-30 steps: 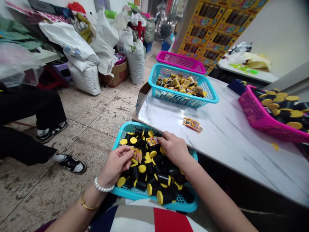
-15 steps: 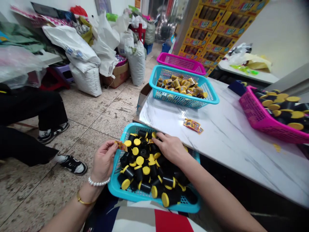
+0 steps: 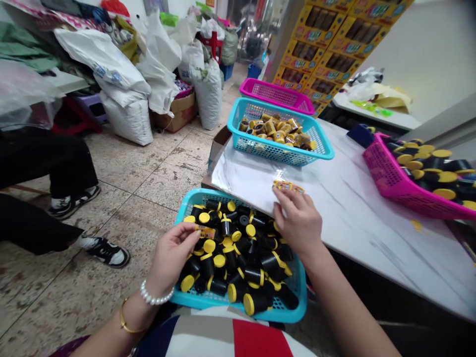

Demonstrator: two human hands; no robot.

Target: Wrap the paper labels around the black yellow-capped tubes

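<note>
Black trousers (image 3: pixel 48 163) and black-and-white trainers (image 3: pixel 107 252) of a seated co-worker occupy the left, on the tiled floor and well apart from the work.

Next we record the left hand (image 3: pixel 171 255), closed in a fingertip pinch on a small yellow-and-orange printed label (image 3: pixel 206 231). Thumb and forefinger hold one end only, which in our judgement keeps the rest of it clear of the skin. The label hangs just above the near-left part of a teal plastic mesh basket (image 3: pixel 208 299). The basket rests on the lap against the table edge, so both hands reach it without stretching. It is heaped with black cylindrical pots with yellow caps (image 3: pixel 238 258), lying at all angles.

The right hand (image 3: pixel 299 223) is palm down beyond the basket's far rim, fingers loosely extended and gripping nothing we can see. Its fingertips are at a strip of yellow-and-orange labels (image 3: pixel 289 186) lying flat on the white marble-patterned table (image 3: pixel 353 223); we cannot tell whether they touch it.

Farther back stands a second teal mesh basket (image 3: pixel 277 148) holding pots wrapped in yellow labels, kept apart from the bare ones. At the right, a pink mesh basket (image 3: pixel 386 186) holds more black, yellow-capped pots.
</note>
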